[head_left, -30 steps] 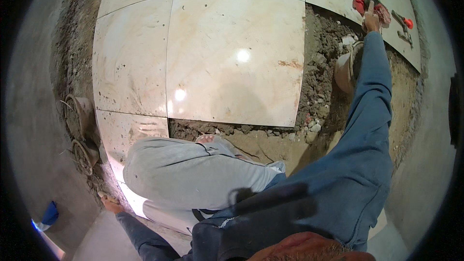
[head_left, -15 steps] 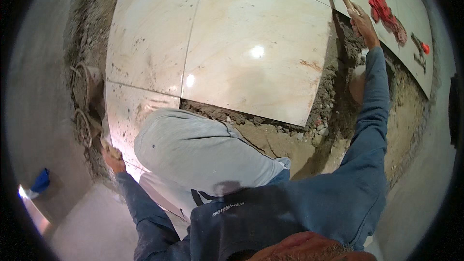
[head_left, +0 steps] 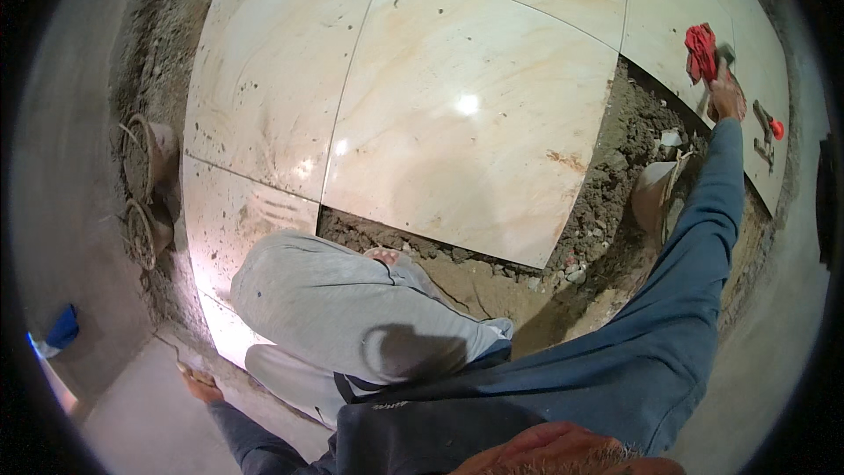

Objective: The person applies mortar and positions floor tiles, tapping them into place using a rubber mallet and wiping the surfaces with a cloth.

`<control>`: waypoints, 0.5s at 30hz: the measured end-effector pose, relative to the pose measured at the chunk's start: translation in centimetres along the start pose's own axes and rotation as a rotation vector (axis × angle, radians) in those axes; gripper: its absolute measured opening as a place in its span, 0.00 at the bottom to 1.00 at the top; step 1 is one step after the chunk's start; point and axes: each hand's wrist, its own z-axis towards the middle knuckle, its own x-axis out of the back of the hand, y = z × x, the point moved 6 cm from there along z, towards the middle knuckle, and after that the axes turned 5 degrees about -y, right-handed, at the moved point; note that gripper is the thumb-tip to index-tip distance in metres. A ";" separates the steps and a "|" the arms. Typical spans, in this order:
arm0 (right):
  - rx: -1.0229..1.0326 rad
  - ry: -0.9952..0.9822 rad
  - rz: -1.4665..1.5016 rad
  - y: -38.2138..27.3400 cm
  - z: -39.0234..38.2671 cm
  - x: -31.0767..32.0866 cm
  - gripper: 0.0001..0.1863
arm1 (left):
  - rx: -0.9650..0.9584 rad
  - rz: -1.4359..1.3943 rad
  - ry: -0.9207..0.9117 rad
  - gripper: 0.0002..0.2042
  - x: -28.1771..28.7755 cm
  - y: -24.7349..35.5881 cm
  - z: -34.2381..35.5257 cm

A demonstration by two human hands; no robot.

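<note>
My right hand [head_left: 726,98] is stretched far out over the tiles at the right, closed round the handle of a mallet. The dark mallet head [head_left: 723,54] shows just beyond the fingers, close against a crumpled red cloth [head_left: 701,51]. At the lower left my left hand [head_left: 202,383] hangs low beside the tile edge with its fingers curled. A thin line runs near its fingertips; what it holds is too small to make out. In front of my knee lies a large cream tile [head_left: 466,123], with rough mortar [head_left: 607,176] exposed along its right and near edges.
Mortar buckets [head_left: 158,154] stand along the left edge, and another bucket [head_left: 651,193] sits in the gap under my right arm. A hand tool with a red part [head_left: 768,127] lies on the right tiles. A blue object [head_left: 61,327] rests at far left.
My right hand has moved right and nearer, bringing the mallet down beside the red cloth. My left hand has moved back, away from the buckets. The view has shifted slightly.
</note>
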 end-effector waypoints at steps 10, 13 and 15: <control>-0.089 -0.577 1.081 -19.6 -7.1 5.8 0.21 | -0.557 0.499 0.099 0.12 -0.9 0.5 -1.7; 0.049 -0.541 1.146 -25.0 -9.5 10.6 0.25 | -0.278 0.028 -0.041 0.07 -12.7 -0.7 0.9; 0.184 -0.515 1.236 -29.0 -10.4 10.3 0.33 | -0.142 -0.134 -0.144 0.06 -20.5 0.8 0.0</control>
